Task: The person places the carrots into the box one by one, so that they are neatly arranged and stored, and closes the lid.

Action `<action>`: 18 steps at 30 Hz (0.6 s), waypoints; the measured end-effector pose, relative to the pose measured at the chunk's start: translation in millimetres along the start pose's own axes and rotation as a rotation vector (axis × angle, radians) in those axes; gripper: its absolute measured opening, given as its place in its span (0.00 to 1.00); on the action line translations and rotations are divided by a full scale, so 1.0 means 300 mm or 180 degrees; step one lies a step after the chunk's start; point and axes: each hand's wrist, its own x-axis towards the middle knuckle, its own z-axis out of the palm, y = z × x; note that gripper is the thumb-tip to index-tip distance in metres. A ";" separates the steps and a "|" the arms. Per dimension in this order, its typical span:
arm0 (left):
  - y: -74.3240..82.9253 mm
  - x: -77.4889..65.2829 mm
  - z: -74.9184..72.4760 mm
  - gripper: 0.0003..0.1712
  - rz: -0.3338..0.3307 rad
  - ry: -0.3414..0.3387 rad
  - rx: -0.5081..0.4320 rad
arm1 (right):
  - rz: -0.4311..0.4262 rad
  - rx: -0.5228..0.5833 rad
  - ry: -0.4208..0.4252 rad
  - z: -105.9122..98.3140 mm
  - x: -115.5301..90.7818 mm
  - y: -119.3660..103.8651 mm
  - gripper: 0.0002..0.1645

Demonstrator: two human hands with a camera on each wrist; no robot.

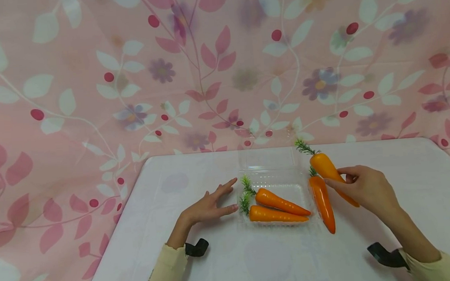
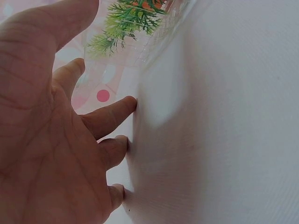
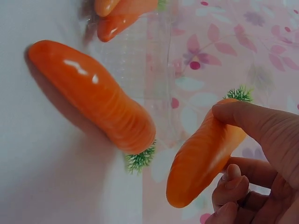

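My right hand (image 1: 369, 189) pinches an orange toy carrot (image 1: 324, 165) with a green leafy top between thumb and fingers, above the table to the right of the box. Below and left of it, a second carrot (image 1: 322, 205) lies on the table against the box's right side. Two more carrots (image 1: 282, 202) lie side by side inside the clear plastic box (image 1: 296, 185), leafy tops to the left. My left hand (image 1: 206, 208) is at the box's left side with fingers spread and holds nothing; in the left wrist view its fingertips (image 2: 131, 102) meet the white surface.
The clear lid (image 1: 269, 158) of the box stands open toward the back. A white cloth covers the table (image 1: 173, 183). Behind it hangs a pink floral curtain (image 1: 220, 71).
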 end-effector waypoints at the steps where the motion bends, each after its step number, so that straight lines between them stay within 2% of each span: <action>1: 0.000 0.000 0.000 0.48 -0.0002 -0.0004 0.0006 | 0.0008 0.0011 -0.0021 0.001 0.001 -0.006 0.41; 18: 0.004 -0.003 -0.001 0.48 -0.0015 -0.0016 0.0023 | -0.0090 0.0197 -0.0187 0.009 0.028 -0.082 0.38</action>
